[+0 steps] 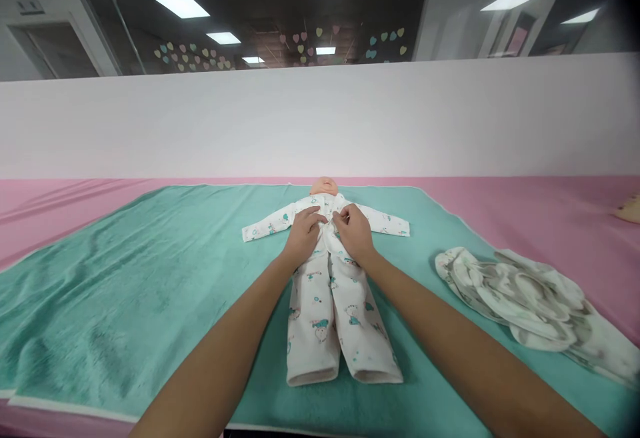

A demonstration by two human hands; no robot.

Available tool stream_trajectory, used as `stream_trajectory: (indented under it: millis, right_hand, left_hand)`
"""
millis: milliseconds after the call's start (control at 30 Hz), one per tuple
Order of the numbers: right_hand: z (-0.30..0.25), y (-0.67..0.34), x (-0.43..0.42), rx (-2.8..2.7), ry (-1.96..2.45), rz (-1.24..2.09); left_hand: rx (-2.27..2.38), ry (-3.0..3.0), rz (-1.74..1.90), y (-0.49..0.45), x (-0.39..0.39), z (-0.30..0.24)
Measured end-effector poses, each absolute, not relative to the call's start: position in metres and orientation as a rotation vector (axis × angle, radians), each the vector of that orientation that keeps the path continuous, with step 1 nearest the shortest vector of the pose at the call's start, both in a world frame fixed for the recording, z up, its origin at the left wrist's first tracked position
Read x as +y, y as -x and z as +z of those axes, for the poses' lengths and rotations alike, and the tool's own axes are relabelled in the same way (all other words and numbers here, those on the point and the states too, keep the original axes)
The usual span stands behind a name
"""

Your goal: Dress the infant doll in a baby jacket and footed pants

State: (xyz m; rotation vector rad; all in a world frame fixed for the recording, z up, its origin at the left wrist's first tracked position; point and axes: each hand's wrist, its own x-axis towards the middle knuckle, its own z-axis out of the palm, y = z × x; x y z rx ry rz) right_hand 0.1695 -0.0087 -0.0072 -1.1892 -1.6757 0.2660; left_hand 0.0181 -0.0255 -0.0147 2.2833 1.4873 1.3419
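A baby doll (324, 186) lies on its back, its head toward the far edge. It is dressed in a white baby outfit (320, 325) with green and coloured prints, sleeves spread wide and legs pointing toward me. Both my hands meet at the middle of its front. My left hand (305, 231) has its fingers curled against the cloth, pinching it near the centre. Close beside it, my right hand (354, 230) pinches cloth between thumb and forefinger. The exact bit of fabric at the fingertips is too small to make out.
A turquoise towel (150, 278) lies under the doll, over a pink sheet (500, 211). On the right is a crumpled heap of white printed cloth (525, 298). A low white wall (320, 125) runs along the back. Something pale (629, 209) shows at the right edge.
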Motion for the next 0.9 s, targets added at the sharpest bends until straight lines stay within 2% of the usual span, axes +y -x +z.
stream_trajectory:
  millis: [167, 333, 467, 733, 900]
  right_hand:
    - [-0.005, -0.17, -0.037, -2.078, 1.241, 0.037]
    - [0.003, -0.16, -0.039, -2.103, 1.531, -0.071]
    - [0.003, -0.159, -0.041, -2.141, 1.502, -0.123]
    - [-0.004, -0.177, -0.033, -2.152, 1.19, 0.139]
    - [-0.007, -0.176, -0.029, -2.039, 1.111, 0.147]
  left_hand:
    - [1.366, -2.32, 1.323, -0.01, -0.033, -0.023]
    - [1.359, -2.361, 1.334, -0.009, -0.03, -0.024]
    - [1.387, -2.386, 1.314, -0.01, -0.031, -0.023]
    - [1.436, -2.38, 1.267, -0.013, -0.039, -0.016]
    - [1.518, -2.392, 1.177, -0.019, -0.037, -0.01]
